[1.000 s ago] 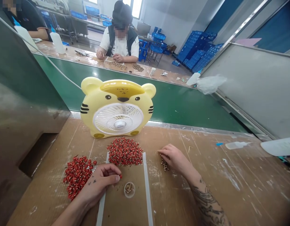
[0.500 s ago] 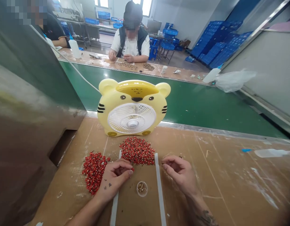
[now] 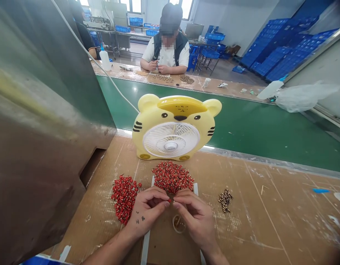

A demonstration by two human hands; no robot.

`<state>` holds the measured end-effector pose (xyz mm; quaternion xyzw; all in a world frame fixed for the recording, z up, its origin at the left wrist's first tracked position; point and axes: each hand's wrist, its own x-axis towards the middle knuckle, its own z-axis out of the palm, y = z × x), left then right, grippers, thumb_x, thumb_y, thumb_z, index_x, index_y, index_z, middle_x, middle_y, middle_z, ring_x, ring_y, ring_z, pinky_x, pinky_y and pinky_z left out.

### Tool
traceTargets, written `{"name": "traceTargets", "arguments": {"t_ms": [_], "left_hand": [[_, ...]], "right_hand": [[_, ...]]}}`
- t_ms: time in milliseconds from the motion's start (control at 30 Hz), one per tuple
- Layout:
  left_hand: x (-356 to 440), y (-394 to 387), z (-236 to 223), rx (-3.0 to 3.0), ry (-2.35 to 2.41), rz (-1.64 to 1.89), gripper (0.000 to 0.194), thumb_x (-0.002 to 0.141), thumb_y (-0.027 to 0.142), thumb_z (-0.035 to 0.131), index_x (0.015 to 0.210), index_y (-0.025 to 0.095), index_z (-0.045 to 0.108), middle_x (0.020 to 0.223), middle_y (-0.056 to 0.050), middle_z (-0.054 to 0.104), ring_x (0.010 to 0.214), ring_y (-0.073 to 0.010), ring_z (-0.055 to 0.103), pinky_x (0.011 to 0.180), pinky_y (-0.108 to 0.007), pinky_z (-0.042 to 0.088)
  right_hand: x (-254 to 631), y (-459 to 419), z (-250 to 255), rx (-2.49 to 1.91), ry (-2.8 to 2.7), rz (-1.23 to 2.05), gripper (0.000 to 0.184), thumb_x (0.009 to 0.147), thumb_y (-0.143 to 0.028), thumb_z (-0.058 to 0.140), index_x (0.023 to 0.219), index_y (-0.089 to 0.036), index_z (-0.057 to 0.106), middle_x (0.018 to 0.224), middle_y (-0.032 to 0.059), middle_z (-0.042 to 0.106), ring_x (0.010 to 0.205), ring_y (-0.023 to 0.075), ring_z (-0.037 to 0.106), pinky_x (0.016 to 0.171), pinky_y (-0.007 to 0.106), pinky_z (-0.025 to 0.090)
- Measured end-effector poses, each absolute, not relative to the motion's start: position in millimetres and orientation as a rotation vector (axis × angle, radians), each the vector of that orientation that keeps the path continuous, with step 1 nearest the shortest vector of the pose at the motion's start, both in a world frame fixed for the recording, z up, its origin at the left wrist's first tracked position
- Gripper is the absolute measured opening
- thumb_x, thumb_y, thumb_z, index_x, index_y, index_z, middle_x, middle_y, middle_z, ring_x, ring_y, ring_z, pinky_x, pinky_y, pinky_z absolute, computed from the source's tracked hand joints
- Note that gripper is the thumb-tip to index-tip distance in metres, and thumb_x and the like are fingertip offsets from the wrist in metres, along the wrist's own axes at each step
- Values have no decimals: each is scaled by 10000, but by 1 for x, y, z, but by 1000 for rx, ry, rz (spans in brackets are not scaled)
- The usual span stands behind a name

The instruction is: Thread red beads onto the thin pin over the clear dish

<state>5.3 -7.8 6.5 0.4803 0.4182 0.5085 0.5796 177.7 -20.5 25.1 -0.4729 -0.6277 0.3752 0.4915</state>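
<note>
The left hand (image 3: 148,211) pinches a small red piece (image 3: 169,200) between thumb and forefinger, the other fingers curled in behind. The right hand (image 3: 199,217) faces it, thumb and forefinger brought together just beside the red piece; whether they grip some tiny part, I cannot tell. Both hands are above the table (image 3: 255,221), in front of a middle pile (image 3: 172,177) of red pieces with pale tips. A side pile (image 3: 124,198), also red, lies just left of the left hand. To the right, apart from the right hand, lies a small dark pile (image 3: 225,200) with gold glints. A small clear cup (image 3: 175,229) with a thin stick in it stands near the right hand, partly hidden by it, between two pale strips of tape (image 3: 145,246). Behind the middle pile stands a yellow fan (image 3: 137,138) with an animal face and round ears. Beyond it runs a green belt (image 3: 250,129), and across that a co-worker (image 3: 170,51) sits with both hands together over a brown counter (image 3: 236,87).
</note>
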Motion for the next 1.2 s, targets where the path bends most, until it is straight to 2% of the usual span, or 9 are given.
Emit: {"name": "traceTargets", "arguments": {"t_ms": [367,567,800,867,1000,1133,1200], "left_hand": [[5,-8,7,1215,1043,1142,38,772,203,749,761,189,782,762,-77,726,711,-192,646,647,-278,486],[2,-11,5,1395,1108,1134,64,796,212,739,751,217,784,728,-65,754,682,-197,671,655,-288,497],[2,-8,4,1557,1104,1044,110,839,194,682,827,217,789,755,-64,739,712,-189,665,678,-274,498],[5,-5,6,1551,1111,996,109,835,190,683,877,209,781,814,-65,729,733,-182,665,683,-261,504],[-5,3,17,1474,1189,992,227,839,204,666,1058,202,725,1088,-90,686,778,-170,672,711,-258,523],[-43,13,35,1742,1462,916,183,911,240,576,1018,205,720,931,-66,699,811,-200,639,724,-279,478],[-60,17,42,1941,1554,738,217,929,211,521,1011,205,722,944,-80,702,884,-232,629,781,-317,459]], "right_hand": [[179,-17,27,-1123,-1698,803,110,894,-180,649,892,-221,751,818,59,725,786,204,673,728,339,551],[180,-18,29,-1210,-1660,968,132,909,-244,640,858,-214,757,803,51,727,746,191,678,685,302,534],[182,-15,28,-1311,-1661,1083,147,898,-266,641,834,-205,758,812,48,736,758,188,677,693,285,520],[186,-10,28,-1327,-1700,1046,150,899,-269,636,840,-206,758,813,47,736,758,189,673,711,294,515],[205,9,29,-1388,-1708,875,182,912,-319,619,860,-209,754,840,61,723,782,205,648,713,315,503],[225,31,20,-1514,-1808,603,235,923,-371,595,849,-217,757,737,58,670,761,231,592,697,352,464],[229,37,14,-1546,-1873,543,256,931,-371,577,832,-221,759,707,54,658,763,240,580,708,367,453]]}}
